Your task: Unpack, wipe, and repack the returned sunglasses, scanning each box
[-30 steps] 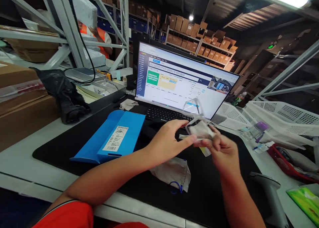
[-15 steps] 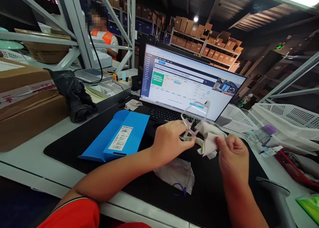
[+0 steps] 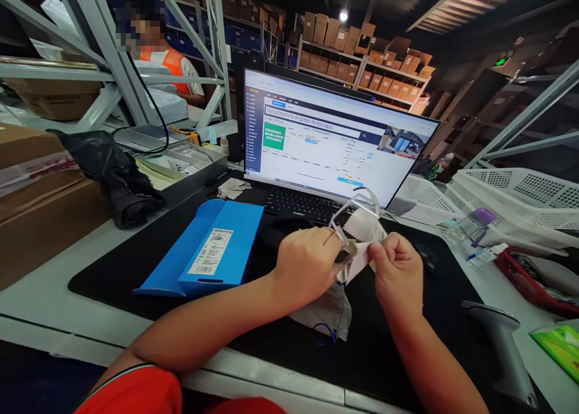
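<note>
1x clear glasses (image 3: 344,238): in your L hand (image 3: 305,266), fingers closed on one side of frame, held above blk mat (image 3: 384,354), in front of monitor (image 3: 316,155). 1x pale cloth (image 3: 359,262): pinched btw thumb + fingers of your R hand (image 3: 400,275), right at glasses; exact contact can't tell. 1x gray pouch (image 3: 323,314) w/ blue cord (image 3: 335,335): on mat, below hands. 1x blue box (image 3: 235,227), white label (image 3: 210,251): on mat, to your L. 1x scanner (image 3: 504,341): to your R.
</note>
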A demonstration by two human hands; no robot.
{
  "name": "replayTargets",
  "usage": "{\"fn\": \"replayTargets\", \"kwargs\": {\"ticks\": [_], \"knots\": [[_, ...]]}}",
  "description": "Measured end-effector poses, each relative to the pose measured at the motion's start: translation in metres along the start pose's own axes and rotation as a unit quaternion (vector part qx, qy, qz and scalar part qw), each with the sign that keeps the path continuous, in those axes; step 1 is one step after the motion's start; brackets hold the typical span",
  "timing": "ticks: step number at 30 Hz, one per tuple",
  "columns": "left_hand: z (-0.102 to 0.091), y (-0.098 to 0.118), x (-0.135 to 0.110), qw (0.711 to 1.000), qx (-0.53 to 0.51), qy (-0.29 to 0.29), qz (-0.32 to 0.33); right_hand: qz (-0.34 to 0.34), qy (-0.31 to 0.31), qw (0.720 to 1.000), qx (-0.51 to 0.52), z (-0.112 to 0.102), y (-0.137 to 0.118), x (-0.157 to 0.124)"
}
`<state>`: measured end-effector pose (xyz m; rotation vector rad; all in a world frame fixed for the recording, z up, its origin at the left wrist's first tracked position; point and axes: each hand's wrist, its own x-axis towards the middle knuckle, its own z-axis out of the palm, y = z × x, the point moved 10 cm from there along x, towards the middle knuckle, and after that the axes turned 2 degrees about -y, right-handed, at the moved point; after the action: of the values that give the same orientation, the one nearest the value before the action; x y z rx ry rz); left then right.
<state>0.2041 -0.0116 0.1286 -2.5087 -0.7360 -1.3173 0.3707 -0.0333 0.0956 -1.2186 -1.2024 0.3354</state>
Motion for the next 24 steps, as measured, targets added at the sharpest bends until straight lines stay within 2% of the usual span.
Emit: {"fn": "replayTargets", "kwargs": {"ticks": [3,5,8,10,12,16,21,24], "knots": [[-0.008,-0.002,0.000,1.000,0.000,0.027,-0.011,0.023,0.025,0.999,-0.020,-0.021,0.007,0.010],[-0.010,-0.004,0.001,0.999,0.004,0.033,-0.020,0.014,0.011,0.999,-0.038,-0.025,0.003,0.014],[-0.007,-0.006,0.002,1.000,0.005,0.019,-0.024,0.000,-0.069,0.997,-0.034,-0.009,-0.008,0.012],[-0.003,-0.006,0.002,1.000,0.005,0.005,-0.023,0.003,-0.130,0.991,0.003,0.007,-0.014,0.006],[0.000,-0.005,0.001,1.000,0.005,-0.007,-0.018,0.018,-0.165,0.985,0.044,0.019,-0.016,0.002],[0.006,0.002,0.001,0.999,0.008,-0.031,0.008,0.057,-0.166,0.979,0.108,0.025,-0.007,-0.001],[0.006,0.010,-0.001,0.999,0.028,-0.029,0.032,0.085,-0.122,0.975,0.166,0.027,0.003,-0.011],[0.004,0.011,-0.003,0.998,0.035,-0.027,0.033,0.098,-0.179,0.965,0.167,0.038,-0.003,-0.020]]}}
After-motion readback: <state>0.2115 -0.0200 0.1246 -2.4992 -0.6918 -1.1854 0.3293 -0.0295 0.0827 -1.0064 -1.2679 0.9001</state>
